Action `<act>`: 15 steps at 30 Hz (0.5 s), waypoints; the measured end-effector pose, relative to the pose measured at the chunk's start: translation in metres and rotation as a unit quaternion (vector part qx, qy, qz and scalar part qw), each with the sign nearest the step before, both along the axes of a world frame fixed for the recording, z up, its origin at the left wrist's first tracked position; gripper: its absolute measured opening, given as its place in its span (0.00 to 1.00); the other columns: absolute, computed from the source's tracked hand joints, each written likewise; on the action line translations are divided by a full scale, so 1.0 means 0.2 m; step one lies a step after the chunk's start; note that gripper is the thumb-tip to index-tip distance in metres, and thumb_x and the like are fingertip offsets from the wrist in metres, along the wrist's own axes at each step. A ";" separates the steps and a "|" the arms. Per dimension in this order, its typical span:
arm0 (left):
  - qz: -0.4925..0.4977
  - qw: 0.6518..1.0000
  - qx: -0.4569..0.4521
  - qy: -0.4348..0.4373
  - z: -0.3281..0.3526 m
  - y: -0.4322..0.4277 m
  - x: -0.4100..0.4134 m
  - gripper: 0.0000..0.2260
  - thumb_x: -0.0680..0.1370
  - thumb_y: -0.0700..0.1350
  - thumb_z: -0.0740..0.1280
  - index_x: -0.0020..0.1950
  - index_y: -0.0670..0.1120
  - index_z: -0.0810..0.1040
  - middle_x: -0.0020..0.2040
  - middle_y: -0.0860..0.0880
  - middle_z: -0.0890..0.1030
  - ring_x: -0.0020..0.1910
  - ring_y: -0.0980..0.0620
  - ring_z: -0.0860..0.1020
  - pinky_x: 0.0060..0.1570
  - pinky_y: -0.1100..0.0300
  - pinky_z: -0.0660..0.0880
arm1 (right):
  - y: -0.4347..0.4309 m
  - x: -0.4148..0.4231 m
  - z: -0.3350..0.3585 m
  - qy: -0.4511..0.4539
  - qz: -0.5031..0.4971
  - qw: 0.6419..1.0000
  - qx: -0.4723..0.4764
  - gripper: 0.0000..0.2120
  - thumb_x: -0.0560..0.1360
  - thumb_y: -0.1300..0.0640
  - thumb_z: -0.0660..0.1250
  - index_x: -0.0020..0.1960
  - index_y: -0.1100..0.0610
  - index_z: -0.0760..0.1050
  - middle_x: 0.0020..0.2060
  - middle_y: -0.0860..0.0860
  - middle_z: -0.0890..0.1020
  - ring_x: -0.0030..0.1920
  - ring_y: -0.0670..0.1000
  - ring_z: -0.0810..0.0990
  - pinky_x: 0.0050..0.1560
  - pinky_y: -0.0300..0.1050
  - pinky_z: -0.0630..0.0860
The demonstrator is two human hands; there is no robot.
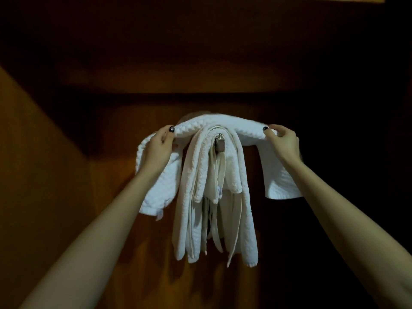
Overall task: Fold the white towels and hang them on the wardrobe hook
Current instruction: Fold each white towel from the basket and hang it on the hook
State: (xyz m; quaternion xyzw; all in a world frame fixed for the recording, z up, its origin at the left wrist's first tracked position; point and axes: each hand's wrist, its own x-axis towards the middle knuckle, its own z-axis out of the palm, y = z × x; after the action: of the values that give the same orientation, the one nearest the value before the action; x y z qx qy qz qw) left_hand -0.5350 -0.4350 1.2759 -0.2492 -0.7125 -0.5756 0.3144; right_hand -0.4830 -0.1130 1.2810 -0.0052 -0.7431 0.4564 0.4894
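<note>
1. Your top towel point(225, 126) lies folded across the metal hook point(219, 142), with both ends drooping to the sides. It sits over the hung towels point(214, 219), which drape down inside the dark wooden wardrobe point(107, 197).
2. Your left hand point(159, 144) pinches the towel's left shoulder, thumb on top and fingers underneath. Your right hand point(282, 139) pinches the right shoulder the same way.
3. The folding looks done and the hanging nearly so. You likely only need to settle this towel evenly and let go. You cannot tell from here whether more towels wait out of view.
4. No brand or writing can be read. Two small tag-like bits show, one on the towel's left end and a bluish one among the inner layers, both too small to make out.
</note>
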 end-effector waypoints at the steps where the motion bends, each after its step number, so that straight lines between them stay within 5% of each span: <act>1: -0.008 1.000 0.003 -0.011 0.04 0.00 0.00 0.17 0.82 0.53 0.56 0.68 0.49 0.72 0.61 0.47 0.78 0.60 0.48 0.77 0.61 0.45 0.74 | 0.01 0.01 0.02 -0.001 0.005 1.000 0.005 0.23 0.78 0.46 0.65 0.69 0.56 0.74 0.65 0.54 0.77 0.67 0.51 0.73 0.59 0.40 0.67; 6: -0.015 0.999 -0.039 -0.022 0.01 -0.04 0.00 0.15 0.83 0.52 0.55 0.68 0.51 0.72 0.59 0.49 0.79 0.59 0.50 0.78 0.50 0.58 0.79 | 0.07 -0.01 0.03 -0.028 0.033 0.999 0.024 0.22 0.79 0.47 0.63 0.68 0.57 0.74 0.64 0.54 0.78 0.65 0.52 0.75 0.58 0.43 0.69; 11: 0.071 0.992 -0.077 0.074 -0.30 -0.12 0.01 0.17 0.82 0.48 0.58 0.71 0.56 0.62 0.54 0.51 0.80 0.51 0.54 0.80 0.50 0.51 0.79 | 0.03 -0.03 -0.22 -0.069 0.073 0.994 0.033 0.15 0.81 0.44 0.57 0.58 0.50 0.77 0.48 0.53 0.84 0.48 0.52 0.83 0.52 0.50 0.79; 15: 0.179 0.946 -0.186 0.198 -0.49 -0.15 0.01 0.21 0.78 0.40 0.65 0.68 0.57 0.69 0.62 0.49 0.70 0.54 0.51 0.74 0.48 0.47 0.78 | -0.03 -0.01 -0.40 -0.097 0.109 0.987 0.068 0.18 0.81 0.49 0.60 0.70 0.50 0.69 0.39 0.51 0.83 0.36 0.49 0.83 0.37 0.45 0.81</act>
State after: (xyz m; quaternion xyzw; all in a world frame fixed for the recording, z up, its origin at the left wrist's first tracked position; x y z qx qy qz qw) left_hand -0.5339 -0.4658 1.1774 -0.2807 -0.7629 -0.3061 0.4955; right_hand -0.4855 -0.1183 1.2016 0.0652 -0.8122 0.4529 0.3618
